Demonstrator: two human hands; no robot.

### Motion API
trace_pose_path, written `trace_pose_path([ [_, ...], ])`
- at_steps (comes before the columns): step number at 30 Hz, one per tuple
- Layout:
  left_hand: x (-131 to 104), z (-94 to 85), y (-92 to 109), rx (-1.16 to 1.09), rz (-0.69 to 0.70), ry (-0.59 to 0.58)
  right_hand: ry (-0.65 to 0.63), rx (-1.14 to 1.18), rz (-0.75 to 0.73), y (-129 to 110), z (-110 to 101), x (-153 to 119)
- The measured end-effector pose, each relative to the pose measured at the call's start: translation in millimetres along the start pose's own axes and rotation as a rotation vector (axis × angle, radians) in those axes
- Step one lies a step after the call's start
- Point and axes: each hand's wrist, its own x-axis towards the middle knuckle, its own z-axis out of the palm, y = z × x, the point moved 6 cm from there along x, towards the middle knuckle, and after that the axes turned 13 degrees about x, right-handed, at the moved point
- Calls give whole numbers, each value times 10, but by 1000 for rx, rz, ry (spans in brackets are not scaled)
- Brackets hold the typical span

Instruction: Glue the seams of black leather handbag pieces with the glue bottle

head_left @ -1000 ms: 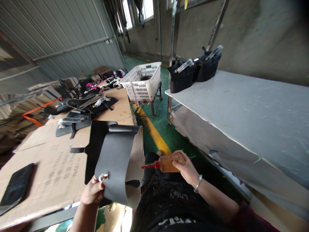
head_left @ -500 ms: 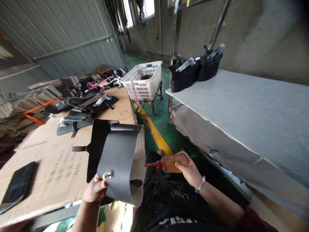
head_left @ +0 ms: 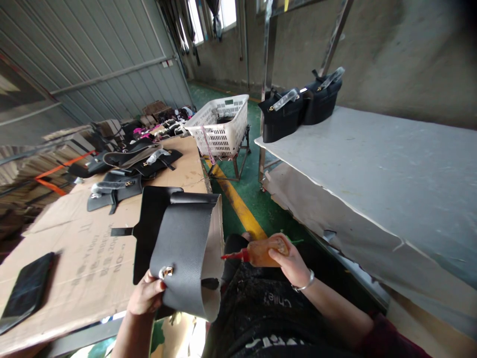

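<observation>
My left hand point(head_left: 146, 294) grips the lower left side of a black leather handbag body point(head_left: 184, 248), its thumb near a small gold clasp point(head_left: 168, 271). The bag is tilted, with its pale-lined open edge turned right and its dark flap and strap spread to the left over the cardboard. In my right hand point(head_left: 292, 263) is a squeeze bottle point(head_left: 264, 252) of amber liquid, fingers wrapped round its base. The bottle's red nozzle points left, close to the bag's open edge. Whether the tip touches the lining I cannot tell.
Several black bag pieces point(head_left: 115, 186) lie on the cardboard-covered table point(head_left: 100, 248), with a black phone point(head_left: 27, 291) at its left. A white plastic basket point(head_left: 218, 134) stands on a metal stand behind. Two finished-looking black bags point(head_left: 285, 117) sit on the grey table point(head_left: 391, 154) at right.
Almost nothing differs. The bottle in my right hand has shifted very slightly left, and the whole view has moved a little. Both hands keep their holds.
</observation>
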Motion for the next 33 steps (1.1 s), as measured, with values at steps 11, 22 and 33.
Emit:
trace_pose_path([
  [11,59,-36,-6,71,14,11,58,127,65,0,55,-52],
  [22,41,27,20,101,11,-23,-35,217,264,64,183,-349],
  [33,20,143,48,137,24,-50,64,131,165,2,95,-323],
])
